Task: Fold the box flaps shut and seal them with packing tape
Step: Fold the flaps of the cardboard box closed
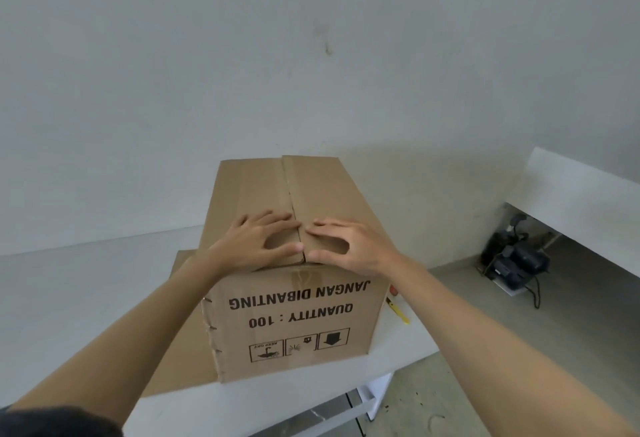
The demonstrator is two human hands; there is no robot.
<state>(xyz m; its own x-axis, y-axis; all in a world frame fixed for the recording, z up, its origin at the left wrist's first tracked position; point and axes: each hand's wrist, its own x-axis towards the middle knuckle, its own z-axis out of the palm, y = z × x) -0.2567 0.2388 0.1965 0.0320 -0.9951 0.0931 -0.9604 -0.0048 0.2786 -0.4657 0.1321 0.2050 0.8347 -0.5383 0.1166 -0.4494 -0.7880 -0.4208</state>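
Note:
A brown cardboard box (pixel 294 319) with upside-down black print stands on a white table (pixel 69 298). Its two long top flaps are folded down and meet at a centre seam (pixel 289 190). My left hand (pixel 256 244) presses on the left flap near the front edge, fingers spread and arched, fingertips at the seam. My right hand (pixel 346 246) presses on the right flap in the same way, just across the seam. Neither hand holds anything. No tape roll is in view.
A flat piece of cardboard (pixel 180 360) lies under the box's left side. A yellow cutter (pixel 398 310) lies on the table right of the box. Dark power tools with cables (pixel 516 260) sit on the floor at the right, under a white ledge (pixel 581 201). A wall stands behind.

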